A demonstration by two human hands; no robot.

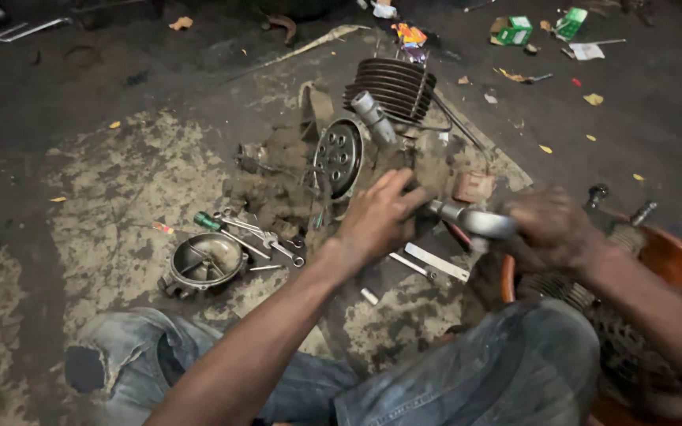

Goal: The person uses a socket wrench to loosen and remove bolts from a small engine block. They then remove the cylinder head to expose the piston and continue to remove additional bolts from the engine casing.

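A dirty small engine (pixel 357 158) lies on the oily floor, its finned cylinder (pixel 392 87) pointing away and a round clutch plate (pixel 338 156) facing left. My left hand (pixel 376 217) rests on the engine case just right of the clutch plate, fingers spread against it. My right hand (pixel 550 229) grips the handle of a metal wrench-like tool (pixel 467 218) whose head meets the engine beside my left fingers. The tool is blurred.
A round engine cover (pixel 205 262) lies at the left with a green-handled screwdriver (pixel 230 235) and spanners (pixel 266 237) beside it. A flat metal strip (pixel 436 262) lies near my knee. An orange basin (pixel 672 264) with parts stands at the right. Green boxes (pixel 515 30) and litter lie beyond.
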